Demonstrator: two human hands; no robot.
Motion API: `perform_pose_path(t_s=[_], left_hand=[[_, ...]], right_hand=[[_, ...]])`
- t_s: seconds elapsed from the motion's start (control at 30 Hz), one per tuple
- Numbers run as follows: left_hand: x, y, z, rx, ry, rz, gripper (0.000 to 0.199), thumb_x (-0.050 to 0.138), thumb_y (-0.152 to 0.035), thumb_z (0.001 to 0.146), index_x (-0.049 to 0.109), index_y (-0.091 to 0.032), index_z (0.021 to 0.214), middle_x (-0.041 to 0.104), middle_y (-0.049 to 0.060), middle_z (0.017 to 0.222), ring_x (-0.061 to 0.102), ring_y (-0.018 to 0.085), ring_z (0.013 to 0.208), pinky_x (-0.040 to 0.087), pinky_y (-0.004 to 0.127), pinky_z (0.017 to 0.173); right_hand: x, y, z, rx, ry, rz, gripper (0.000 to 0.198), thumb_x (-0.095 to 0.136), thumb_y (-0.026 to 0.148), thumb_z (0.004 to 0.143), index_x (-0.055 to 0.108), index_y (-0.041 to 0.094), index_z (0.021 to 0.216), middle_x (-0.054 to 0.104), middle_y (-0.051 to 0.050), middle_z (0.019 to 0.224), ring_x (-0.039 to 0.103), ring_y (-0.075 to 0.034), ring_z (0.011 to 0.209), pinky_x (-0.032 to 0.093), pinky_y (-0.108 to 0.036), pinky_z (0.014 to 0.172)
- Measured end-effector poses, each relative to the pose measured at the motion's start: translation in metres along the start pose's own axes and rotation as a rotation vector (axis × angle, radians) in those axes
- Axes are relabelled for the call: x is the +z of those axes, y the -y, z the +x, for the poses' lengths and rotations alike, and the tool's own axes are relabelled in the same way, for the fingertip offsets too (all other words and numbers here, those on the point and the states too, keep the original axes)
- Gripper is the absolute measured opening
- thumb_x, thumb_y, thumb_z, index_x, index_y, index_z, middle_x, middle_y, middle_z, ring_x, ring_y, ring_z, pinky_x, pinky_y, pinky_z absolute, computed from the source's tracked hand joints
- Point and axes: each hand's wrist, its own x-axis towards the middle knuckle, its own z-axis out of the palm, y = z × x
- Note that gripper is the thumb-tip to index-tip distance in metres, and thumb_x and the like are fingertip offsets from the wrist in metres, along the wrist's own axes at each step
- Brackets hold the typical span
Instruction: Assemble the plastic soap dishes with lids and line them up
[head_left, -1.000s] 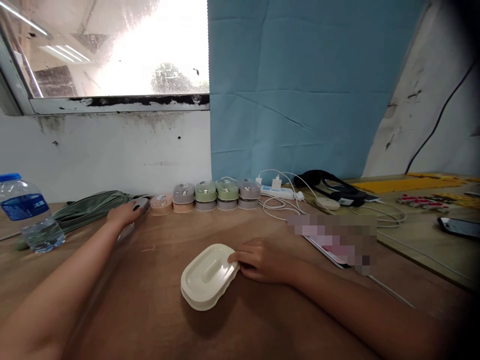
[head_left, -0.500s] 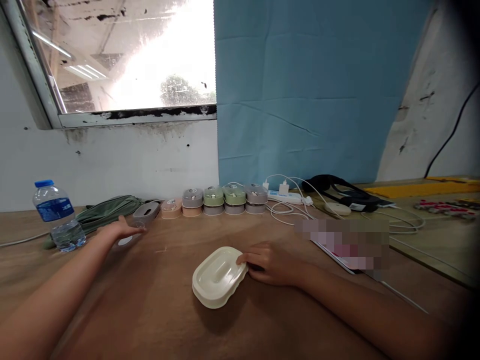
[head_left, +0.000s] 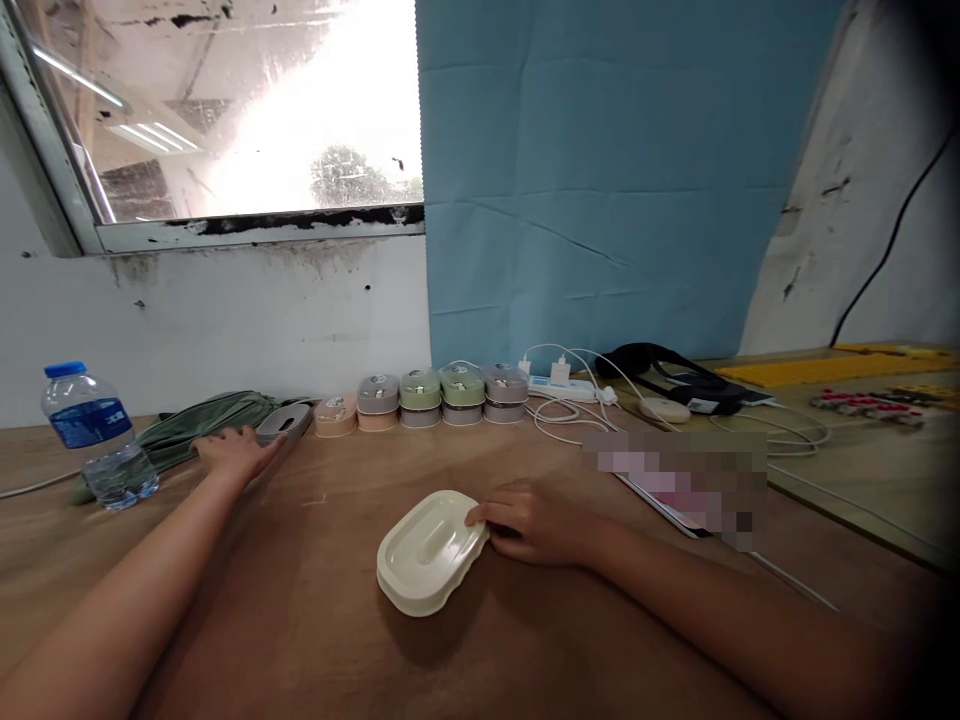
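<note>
A cream, rounded plastic lid or shallow tray (head_left: 431,555) is held tilted just over the brown table (head_left: 322,620). My right hand (head_left: 521,520) pinches its right edge, thumb and fingers closed on it. Further off on the left, my left hand (head_left: 236,455) has its fingers spread, palm down, beside a grey oval container (head_left: 285,423). Whether it touches that container I cannot tell. Behind the left hand lies a crumpled green cloth bag (head_left: 199,425).
A water bottle (head_left: 97,435) stands at the left. Along the wall is a row of small lidded boxes (head_left: 420,395), some stacked. A power strip (head_left: 562,388) with white cables, black headgear (head_left: 667,375) and a blurred-out flat device (head_left: 675,490) are to the right.
The left hand has turned palm down and spread its fingers; the clear and white piece seen by it earlier is out of sight. The right hand keeps its hold; the view has shifted slightly.
</note>
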Motion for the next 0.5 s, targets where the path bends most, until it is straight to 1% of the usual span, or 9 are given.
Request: perform_pose_path(t_s=[0.07,0.1,0.17,0.2,0.27,0.33,0.4,0.5], left_hand=[[0.0,-0.015,-0.001,0.113,-0.101,0.066,0.073,0.03,-0.058,0.077,0.053,0.001,0.114,0.052,0.033,0.114,0.045,0.048,0.108,0.031,0.057,0.085],[0.001,-0.024,0.0,0.186,-0.12,0.081,0.067,0.032,-0.052,0.079,0.05,-0.001,0.118,0.05,0.029,0.12,0.043,0.043,0.113,0.03,0.052,0.091],[0.005,-0.045,0.002,0.364,-0.116,0.044,0.058,0.035,-0.039,0.08,0.043,-0.005,0.127,0.044,0.021,0.131,0.038,0.034,0.122,0.024,0.044,0.1],[0.008,-0.055,0.003,0.408,-0.105,0.025,0.056,0.036,-0.034,0.08,0.04,-0.008,0.13,0.039,0.017,0.136,0.034,0.03,0.126,0.021,0.041,0.103],[0.014,-0.073,0.006,0.428,-0.079,-0.002,0.057,0.038,-0.026,0.078,0.036,-0.013,0.133,0.034,0.01,0.141,0.03,0.026,0.129,0.019,0.039,0.106],[0.021,-0.085,0.008,0.423,-0.057,-0.024,0.057,0.038,-0.022,0.077,0.035,-0.013,0.134,0.035,0.01,0.141,0.03,0.026,0.129,0.021,0.04,0.105],[0.025,-0.091,0.008,0.409,-0.052,-0.039,0.056,0.036,-0.021,0.078,0.035,-0.01,0.133,0.037,0.013,0.139,0.033,0.028,0.127,0.026,0.041,0.102],[0.024,-0.089,0.004,0.413,-0.063,-0.048,0.052,0.03,-0.021,0.081,0.037,-0.008,0.131,0.038,0.014,0.138,0.037,0.029,0.125,0.031,0.041,0.099]], right_hand=[[0.0,0.0,0.0,-0.003,-0.006,0.0,0.023,0.045,0.017,0.082,0.059,0.019,0.101,0.064,-0.003,0.079,0.057,-0.014,0.067,0.041,-0.025,0.064],[0.001,0.0,0.0,-0.005,-0.009,-0.003,0.023,0.045,0.016,0.082,0.059,0.019,0.101,0.064,-0.003,0.079,0.057,-0.014,0.066,0.041,-0.025,0.064],[0.001,-0.001,0.0,-0.008,-0.017,-0.011,0.024,0.045,0.016,0.081,0.059,0.019,0.1,0.064,-0.003,0.078,0.057,-0.014,0.065,0.041,-0.025,0.063],[0.001,-0.001,0.0,-0.011,-0.02,-0.015,0.024,0.045,0.016,0.081,0.059,0.019,0.1,0.064,-0.003,0.078,0.056,-0.014,0.065,0.04,-0.025,0.062],[0.001,0.0,0.0,-0.015,-0.027,-0.02,0.024,0.045,0.015,0.081,0.059,0.019,0.099,0.065,-0.003,0.079,0.057,-0.014,0.065,0.04,-0.025,0.062],[0.001,0.0,0.0,-0.014,-0.03,-0.022,0.024,0.045,0.015,0.08,0.059,0.019,0.099,0.065,-0.002,0.079,0.057,-0.014,0.066,0.04,-0.025,0.063],[0.001,0.0,0.0,-0.005,-0.026,-0.023,0.024,0.045,0.016,0.08,0.059,0.02,0.099,0.065,-0.002,0.08,0.058,-0.014,0.067,0.04,-0.025,0.064],[0.001,0.0,-0.001,0.012,-0.032,-0.022,0.023,0.047,0.016,0.079,0.059,0.02,0.098,0.065,-0.002,0.081,0.058,-0.015,0.068,0.04,-0.026,0.065]])
